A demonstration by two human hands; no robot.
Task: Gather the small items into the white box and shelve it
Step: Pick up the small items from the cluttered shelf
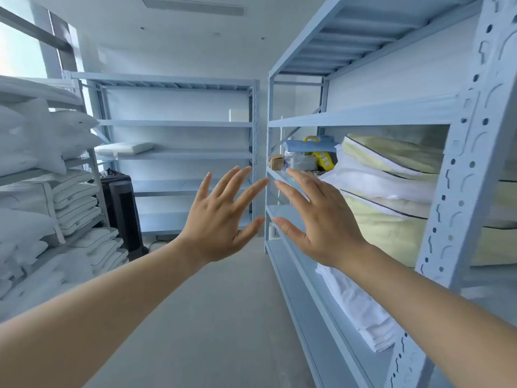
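Observation:
My left hand and my right hand are both raised in front of me, palms forward, fingers spread, holding nothing. Past my right fingertips, on the far end of the right-hand rack's middle shelf, lie small items: a small brown carton, a clear plastic packet, a yellow tag-like object and a blue folded bundle. A white box-like shape stands on the back rack; I cannot tell whether it is the task's box.
Grey-blue metal racks line the left, back and right. Yellow and white pillows fill the right rack, with folded white cloth below. White pillows stack on the left rack. A black tower fan stands in the far corner. A concrete aisle runs between.

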